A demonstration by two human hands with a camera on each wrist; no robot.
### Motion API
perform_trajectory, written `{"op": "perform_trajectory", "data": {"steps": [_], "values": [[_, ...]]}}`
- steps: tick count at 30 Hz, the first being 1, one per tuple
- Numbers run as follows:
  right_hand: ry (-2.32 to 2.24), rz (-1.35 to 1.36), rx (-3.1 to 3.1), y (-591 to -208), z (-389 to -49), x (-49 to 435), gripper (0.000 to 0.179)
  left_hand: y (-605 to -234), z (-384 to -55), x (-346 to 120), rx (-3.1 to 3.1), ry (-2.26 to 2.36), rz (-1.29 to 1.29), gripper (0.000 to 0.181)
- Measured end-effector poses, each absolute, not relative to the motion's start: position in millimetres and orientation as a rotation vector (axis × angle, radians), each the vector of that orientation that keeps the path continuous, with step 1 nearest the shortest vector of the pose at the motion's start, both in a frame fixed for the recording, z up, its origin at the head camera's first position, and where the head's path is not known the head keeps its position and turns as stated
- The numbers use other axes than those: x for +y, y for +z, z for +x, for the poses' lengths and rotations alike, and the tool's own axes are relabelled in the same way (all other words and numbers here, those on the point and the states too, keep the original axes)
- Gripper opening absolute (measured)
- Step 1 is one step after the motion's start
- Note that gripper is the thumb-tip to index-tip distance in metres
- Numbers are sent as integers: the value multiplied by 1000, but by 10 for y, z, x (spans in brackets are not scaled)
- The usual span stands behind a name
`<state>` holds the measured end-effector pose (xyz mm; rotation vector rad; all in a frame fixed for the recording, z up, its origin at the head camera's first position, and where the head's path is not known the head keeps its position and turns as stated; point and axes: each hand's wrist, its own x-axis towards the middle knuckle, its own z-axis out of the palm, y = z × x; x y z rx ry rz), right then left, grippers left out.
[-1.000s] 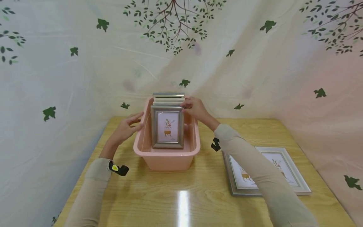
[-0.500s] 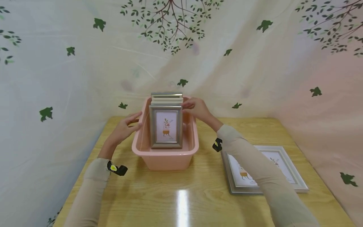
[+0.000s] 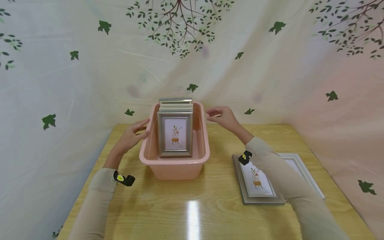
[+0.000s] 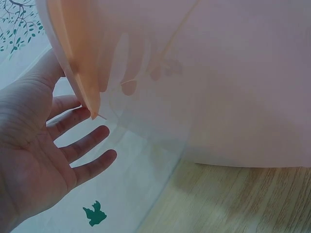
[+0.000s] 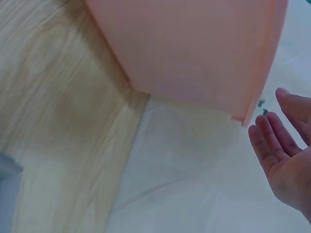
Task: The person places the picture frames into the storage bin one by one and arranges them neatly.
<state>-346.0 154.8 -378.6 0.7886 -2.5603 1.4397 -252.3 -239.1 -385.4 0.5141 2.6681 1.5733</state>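
Note:
A pink plastic basin [image 3: 177, 171] stands on the table with several picture frames upright inside, one behind another. The front one, a silver picture frame [image 3: 161, 136], shows a potted-plant print; only the top edges of the white frames [image 3: 175, 107] behind it are visible. My left hand [image 3: 127, 138] rests against the basin's left rim, its fingers loosely spread in the left wrist view. Just off the right rim is my right hand [image 3: 225, 118], holding nothing, its fingers relaxed in the right wrist view.
On the right of the wooden table [image 3: 156, 213], a silver picture frame [image 3: 261, 200] lies flat, overlapping a larger white frame [image 3: 310, 178]. My right sleeve hides part of both. A printed curtain [image 3: 234, 76] hangs behind the table.
My right hand has let go of the frames' upper right edge and moved right, out past the basin's rim. The left hand stays on the left rim.

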Motion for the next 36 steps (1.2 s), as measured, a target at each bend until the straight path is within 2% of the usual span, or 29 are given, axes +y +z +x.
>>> {"op": "perform_trajectory", "data": {"steps": [9,14,18,28,36], "values": [[1336,818,-2679,-3997,-3311,2150,29,-3879,-2535,-2390,2663,1577,522,60],[1242,857,-2760,-4152,-3266,2469,29,-4023,-2636,-2447,2669,1595,530,60],[1201,901,-2832,-4254,-3214,2690,31,-4134,-2724,-2505,2683,1605,540,60],[1117,930,-3065,-4391,-3120,3138,40,-4142,-2749,-2526,2672,1609,534,60],[1012,923,-3166,-4458,-3080,3372,35,-3814,-2493,-2374,2668,1563,542,58]]}}
